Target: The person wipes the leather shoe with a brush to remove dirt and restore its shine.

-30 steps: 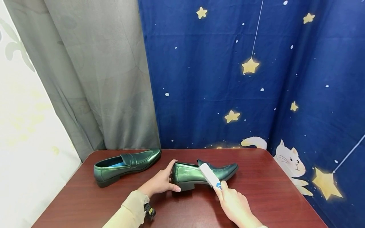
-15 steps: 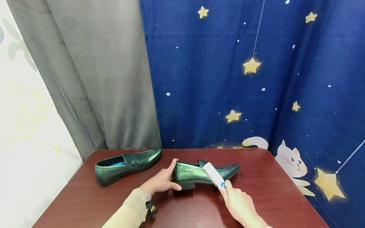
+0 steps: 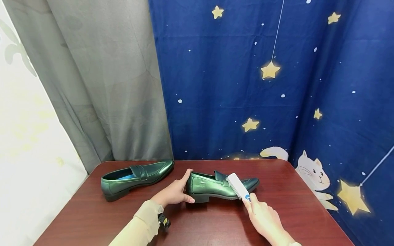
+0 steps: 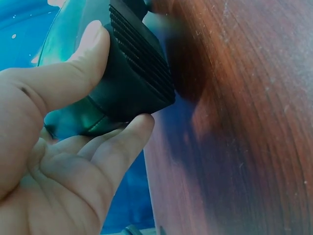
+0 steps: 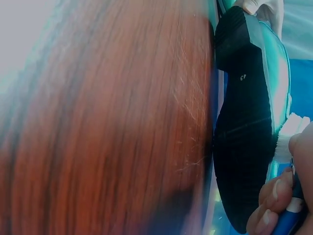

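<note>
A shiny green loafer (image 3: 206, 185) lies toe to the right near the middle of the table, tipped so that its black sole (image 5: 242, 122) faces the right wrist camera. My left hand (image 3: 173, 193) grips it by the heel (image 4: 132, 63), thumb on the near side and fingers behind. In my right hand (image 3: 264, 216) is a white brush (image 3: 237, 184). The brush's pale bristles (image 5: 291, 139) are against the loafer's near side, just ahead of the strap. Part of its dark blue handle (image 5: 288, 220) shows below the fingers in the right wrist view.
A matching green loafer (image 3: 120, 187) stands at the table's back left, with a blue insole showing. The dark red wooden table (image 3: 307, 212) has grey and blue star-patterned curtains (image 3: 227, 85) behind it.
My right hand has slid the brush to the right along the loafer's side, from near the strap toward the toe. My left hand keeps its grip on the heel.
</note>
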Motion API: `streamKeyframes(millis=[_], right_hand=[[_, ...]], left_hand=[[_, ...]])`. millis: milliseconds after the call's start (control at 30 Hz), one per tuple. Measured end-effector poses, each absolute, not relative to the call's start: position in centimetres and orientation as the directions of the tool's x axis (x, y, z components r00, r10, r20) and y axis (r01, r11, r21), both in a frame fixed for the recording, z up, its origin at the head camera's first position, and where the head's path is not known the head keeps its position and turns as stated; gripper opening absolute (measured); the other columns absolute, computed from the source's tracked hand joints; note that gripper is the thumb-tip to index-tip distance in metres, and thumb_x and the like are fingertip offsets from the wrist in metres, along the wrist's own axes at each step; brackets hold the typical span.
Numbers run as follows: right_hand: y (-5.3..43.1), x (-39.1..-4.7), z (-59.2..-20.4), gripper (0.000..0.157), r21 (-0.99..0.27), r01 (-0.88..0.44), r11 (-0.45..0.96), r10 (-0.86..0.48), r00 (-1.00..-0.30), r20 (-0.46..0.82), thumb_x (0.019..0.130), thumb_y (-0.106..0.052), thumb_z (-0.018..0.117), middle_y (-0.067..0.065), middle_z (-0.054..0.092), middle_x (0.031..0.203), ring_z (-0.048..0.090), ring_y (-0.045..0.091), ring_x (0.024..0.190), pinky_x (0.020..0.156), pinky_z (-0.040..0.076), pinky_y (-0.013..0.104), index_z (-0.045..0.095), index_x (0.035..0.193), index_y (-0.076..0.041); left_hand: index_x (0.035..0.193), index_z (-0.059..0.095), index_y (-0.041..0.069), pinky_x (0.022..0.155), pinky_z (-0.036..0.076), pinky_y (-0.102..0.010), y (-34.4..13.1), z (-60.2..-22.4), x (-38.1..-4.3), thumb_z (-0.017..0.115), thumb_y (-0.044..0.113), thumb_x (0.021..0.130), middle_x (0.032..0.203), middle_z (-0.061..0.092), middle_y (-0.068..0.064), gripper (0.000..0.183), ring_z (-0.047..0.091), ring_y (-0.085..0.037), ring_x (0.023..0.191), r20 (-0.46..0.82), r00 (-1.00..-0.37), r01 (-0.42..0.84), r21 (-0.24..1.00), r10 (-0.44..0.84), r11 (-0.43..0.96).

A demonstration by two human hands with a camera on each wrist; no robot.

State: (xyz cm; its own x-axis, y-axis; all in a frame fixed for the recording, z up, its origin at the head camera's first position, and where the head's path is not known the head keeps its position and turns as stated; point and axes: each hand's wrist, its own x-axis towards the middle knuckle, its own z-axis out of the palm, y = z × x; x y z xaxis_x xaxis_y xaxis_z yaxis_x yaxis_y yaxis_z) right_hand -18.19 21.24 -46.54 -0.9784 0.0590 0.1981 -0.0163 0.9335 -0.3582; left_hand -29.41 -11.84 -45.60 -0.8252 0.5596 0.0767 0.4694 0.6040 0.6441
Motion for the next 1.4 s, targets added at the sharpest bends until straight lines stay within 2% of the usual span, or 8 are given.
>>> streamKeyframes(millis=[267,433,533,667,833,1000,1133,1400], right_hand=[[22.3,-18.4,-46.3,0.029,-0.366,0.011,0.930,0.080,-0.981,0.175,0.105,-0.043,0.051,0.014,0.064,0.073,0.063,0.035,0.061,0.049,0.042,0.050,0.050,0.104,-0.014],[23.2,-18.4,-46.3,0.030,-0.366,0.014,0.930,0.087,-0.979,0.184,0.105,-0.041,0.052,0.015,0.063,0.072,0.062,0.035,0.060,0.049,0.042,0.049,0.050,0.104,-0.011],[23.7,-18.4,-46.3,0.031,-0.369,0.025,0.929,0.093,-0.981,0.168,0.105,-0.041,0.051,0.015,0.063,0.073,0.061,0.034,0.060,0.049,0.042,0.048,0.049,0.105,-0.010],[24.5,-18.5,-46.4,0.036,-0.379,0.055,0.924,0.112,-0.985,0.129,0.106,-0.045,0.047,0.015,0.064,0.076,0.061,0.032,0.062,0.051,0.042,0.047,0.049,0.107,-0.009],[25.5,-18.7,-46.7,0.043,-0.385,0.088,0.919,0.132,-0.987,0.088,0.106,-0.049,0.043,0.016,0.065,0.080,0.062,0.032,0.064,0.053,0.044,0.048,0.049,0.112,-0.007],[26.0,-18.7,-46.9,0.038,-0.390,0.087,0.917,0.138,-0.985,0.106,0.106,-0.043,0.046,0.019,0.065,0.080,0.064,0.036,0.065,0.053,0.046,0.051,0.048,0.111,-0.006],[26.3,-18.8,-46.9,0.035,-0.390,0.081,0.917,0.143,-0.981,0.133,0.106,-0.040,0.047,0.021,0.065,0.078,0.064,0.038,0.064,0.053,0.046,0.053,0.048,0.107,-0.005],[27.4,-19.0,-47.1,0.039,-0.404,0.120,0.907,0.163,-0.984,0.072,0.106,-0.042,0.045,0.023,0.067,0.085,0.065,0.035,0.070,0.057,0.048,0.053,0.049,0.110,-0.003]], left_hand=[[0.156,0.018,0.019,0.088,0.050,-0.037,-11.8,-45.3,-29.5,0.092,0.028,0.073,0.108,0.071,-0.008,0.111,0.062,-0.013,0.088,0.069,-0.821,0.473,0.638,0.567,0.608],[0.158,0.018,0.017,0.089,0.050,-0.039,-11.6,-45.1,-29.2,0.089,0.039,0.075,0.105,0.071,-0.010,0.112,0.063,-0.015,0.091,0.054,-0.843,0.450,0.618,0.536,0.644],[0.158,0.020,0.013,0.091,0.051,-0.043,-11.4,-45.1,-29.0,0.082,0.051,0.080,0.107,0.071,-0.015,0.106,0.066,-0.019,0.096,0.060,-0.864,0.430,0.601,0.499,0.673],[0.154,0.030,0.011,0.094,0.052,-0.049,-10.7,-45.3,-28.6,0.064,0.063,0.090,0.117,0.069,-0.023,0.090,0.069,-0.029,0.108,0.116,-0.892,0.420,0.565,0.436,0.710],[0.149,0.041,0.012,0.096,0.052,-0.049,-10.1,-45.6,-28.4,0.051,0.066,0.097,0.118,0.069,-0.025,0.075,0.069,-0.033,0.110,0.199,-0.906,0.419,0.528,0.372,0.739],[0.145,0.044,0.016,0.091,0.054,-0.047,-10.1,-45.7,-28.5,0.051,0.065,0.097,0.110,0.072,-0.020,0.069,0.070,-0.028,0.102,0.220,-0.906,0.423,0.537,0.363,0.730],[0.147,0.043,0.018,0.092,0.053,-0.047,-10.2,-45.8,-28.5,0.050,0.067,0.096,0.110,0.072,-0.020,0.071,0.070,-0.027,0.103,0.199,-0.910,0.411,0.554,0.364,0.724],[0.155,0.037,0.017,0.100,0.050,-0.051,-10.4,-46.0,-28.1,0.056,0.067,0.093,0.126,0.066,-0.026,0.082,0.066,-0.033,0.117,0.194,-0.912,0.403,0.591,0.362,0.699]])
